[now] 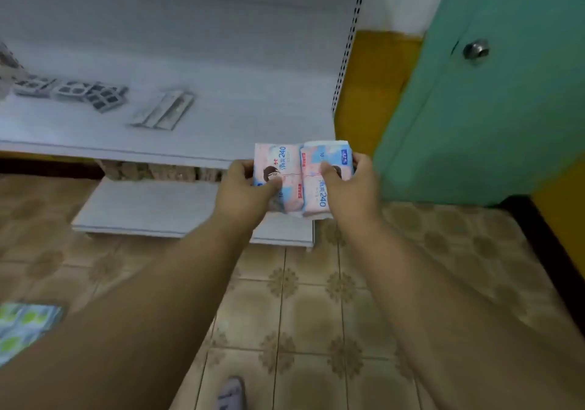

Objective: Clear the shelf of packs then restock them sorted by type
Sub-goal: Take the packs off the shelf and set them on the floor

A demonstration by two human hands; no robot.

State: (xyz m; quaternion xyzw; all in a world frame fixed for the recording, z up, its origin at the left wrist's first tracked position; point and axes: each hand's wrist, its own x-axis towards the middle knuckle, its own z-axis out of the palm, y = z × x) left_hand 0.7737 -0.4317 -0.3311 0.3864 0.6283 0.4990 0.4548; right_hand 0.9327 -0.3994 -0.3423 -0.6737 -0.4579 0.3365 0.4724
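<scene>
Two pink-and-blue tissue packs marked 240 are held side by side just in front of the white shelf's (158, 153) front right edge. My left hand (245, 188) grips the left pack (278, 162). My right hand (348, 184) grips the right pack (319, 164). On the shelf lie a grey-and-black pack strip (72, 91) at the left and a flat silver pack (163, 110) near the middle. The picture is blurred.
A lower white shelf (152, 210) sits near the tiled floor, with several packs (152, 170) tucked behind it. A green door (474, 93) with a knob stands to the right. A green-and-blue pack (22, 324) lies at the lower left. My foot (231, 394) shows at the bottom.
</scene>
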